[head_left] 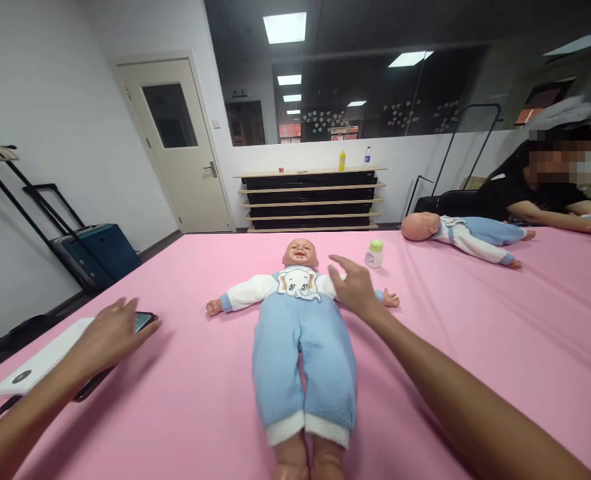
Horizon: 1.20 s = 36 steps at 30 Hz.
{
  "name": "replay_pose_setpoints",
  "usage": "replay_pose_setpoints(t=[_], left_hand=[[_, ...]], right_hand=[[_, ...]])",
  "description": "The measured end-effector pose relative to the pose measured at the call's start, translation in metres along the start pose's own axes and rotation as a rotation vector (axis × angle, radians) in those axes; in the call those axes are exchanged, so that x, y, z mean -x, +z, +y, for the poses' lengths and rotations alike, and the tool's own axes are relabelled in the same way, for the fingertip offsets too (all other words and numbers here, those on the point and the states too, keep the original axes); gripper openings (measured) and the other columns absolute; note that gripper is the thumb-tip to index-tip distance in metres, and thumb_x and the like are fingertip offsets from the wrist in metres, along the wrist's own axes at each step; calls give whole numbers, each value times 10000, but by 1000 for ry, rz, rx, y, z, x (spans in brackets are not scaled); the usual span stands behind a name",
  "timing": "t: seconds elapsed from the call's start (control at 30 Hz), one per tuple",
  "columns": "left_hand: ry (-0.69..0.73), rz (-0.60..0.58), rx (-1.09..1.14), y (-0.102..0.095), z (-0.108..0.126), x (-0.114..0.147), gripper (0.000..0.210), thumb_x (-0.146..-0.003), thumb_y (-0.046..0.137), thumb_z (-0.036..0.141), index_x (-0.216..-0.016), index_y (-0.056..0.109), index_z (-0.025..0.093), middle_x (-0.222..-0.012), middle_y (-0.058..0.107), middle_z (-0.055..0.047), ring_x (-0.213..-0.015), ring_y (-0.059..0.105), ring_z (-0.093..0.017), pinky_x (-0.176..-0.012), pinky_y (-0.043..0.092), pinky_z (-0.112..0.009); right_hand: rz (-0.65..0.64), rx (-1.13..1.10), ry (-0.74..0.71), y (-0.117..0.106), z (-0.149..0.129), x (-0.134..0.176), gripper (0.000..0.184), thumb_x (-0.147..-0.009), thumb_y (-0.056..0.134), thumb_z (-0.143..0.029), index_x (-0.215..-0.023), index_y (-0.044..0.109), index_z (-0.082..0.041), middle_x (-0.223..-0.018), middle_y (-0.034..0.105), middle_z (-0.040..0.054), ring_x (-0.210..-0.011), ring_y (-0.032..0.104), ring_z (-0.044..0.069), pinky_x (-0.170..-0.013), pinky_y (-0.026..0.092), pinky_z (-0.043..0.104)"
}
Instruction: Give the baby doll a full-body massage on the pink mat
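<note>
A baby doll (302, 333) lies on its back on the pink table cover (190, 400), arms spread wide. It wears blue trousers and a white top with an elephant face on the chest. My right hand (355, 285) is over the doll's arm on the right side, thumb and fingers apart, holding nothing; whether it touches the sleeve I cannot tell. Slightly blurred, my left hand (115, 332) hovers over or rests on a dark phone (144, 321), its fingers spread. Under and beside that hand lies a flat white device (45, 360) with a black cable.
A small bottle with a green cap (374, 254) stands beyond my right hand. Another doll (468, 233) lies at the right, near a seated person in black (508, 177). Behind the table are a low shelf (310, 190) with bottles and a blue suitcase (95, 253).
</note>
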State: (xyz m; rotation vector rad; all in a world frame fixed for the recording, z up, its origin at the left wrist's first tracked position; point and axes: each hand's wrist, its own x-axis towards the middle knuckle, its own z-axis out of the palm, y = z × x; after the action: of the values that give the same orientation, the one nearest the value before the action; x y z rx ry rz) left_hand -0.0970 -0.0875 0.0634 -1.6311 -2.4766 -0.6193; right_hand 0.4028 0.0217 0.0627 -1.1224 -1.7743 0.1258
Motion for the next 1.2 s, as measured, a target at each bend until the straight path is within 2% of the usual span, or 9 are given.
replay_pose_setpoints(t=[0.07,0.13,0.17,0.23,0.37,0.47,0.57,0.8,1.2], left_hand=[[179,-6,223,-4,68,9,658,-743,628,558,-1296,539,213,-1465,484,-69,-1402,356,-319,-1163,248,-467],[229,-123,647,-4,157,22,601,-789,603,540,-1304,555,235,-1456,491,-39,-1355,425,-308,-1143,313,-433],[206,-219,918,-1,205,28,541,-795,614,514,-1256,597,232,-1410,536,-38,-1327,460,-303,-1125,350,-412],[20,-629,1465,12,303,34,401,-819,637,428,-1130,653,174,-1327,592,-111,-1283,514,-287,-1118,373,-389],[-155,-920,1572,58,460,26,517,-908,481,474,-1168,592,42,-1157,621,-299,-1010,684,-289,-901,545,-411],[-310,-1014,1587,98,527,12,600,-940,365,465,-1336,458,24,-1249,548,-348,-1082,659,-319,-862,552,-416],[-407,-1058,1609,133,557,2,607,-946,317,445,-1388,404,39,-1323,498,-346,-1154,625,-312,-898,533,-415],[-471,-1166,1725,189,572,-1,694,-916,346,516,-1359,431,-11,-1337,500,-328,-1227,566,-339,-964,504,-410],[-491,-1049,2006,207,575,4,645,-915,380,506,-1326,475,18,-1267,571,-259,-1071,647,-273,-842,551,-328]], right_hand=[[46,55,45,-22,25,-14,392,-925,467,-373,-1231,652,-214,-1236,665,49,-1147,625,238,-1036,478,419],[81,171,126,-42,59,-29,401,-915,476,-384,-1246,642,-229,-1189,687,63,-1041,668,253,-974,507,436],[78,237,167,-50,78,-37,412,-914,476,-385,-1268,626,-237,-1171,694,74,-993,682,261,-939,518,442],[66,374,183,-64,118,-53,468,-912,482,-380,-1341,568,-212,-1264,641,121,-1085,646,289,-970,487,448],[-34,584,102,-79,187,-75,635,-928,450,-336,-1493,335,-71,-1503,368,220,-1416,351,262,-1117,340,392],[-136,661,13,-81,216,-80,749,-897,495,-299,-1522,201,-11,-1552,230,260,-1488,173,213,-1158,257,376],[-185,652,-57,-76,230,-81,809,-862,531,-270,-1530,159,-4,-1572,167,254,-1499,114,236,-1175,214,378],[-356,511,-50,-66,246,-64,659,-861,472,-236,-1496,324,-140,-1545,324,153,-1442,306,266,-1155,318,443],[-278,511,-66,-58,227,-63,734,-809,465,-207,-1513,284,-108,-1588,233,119,-1470,225,292,-1199,253,497]])
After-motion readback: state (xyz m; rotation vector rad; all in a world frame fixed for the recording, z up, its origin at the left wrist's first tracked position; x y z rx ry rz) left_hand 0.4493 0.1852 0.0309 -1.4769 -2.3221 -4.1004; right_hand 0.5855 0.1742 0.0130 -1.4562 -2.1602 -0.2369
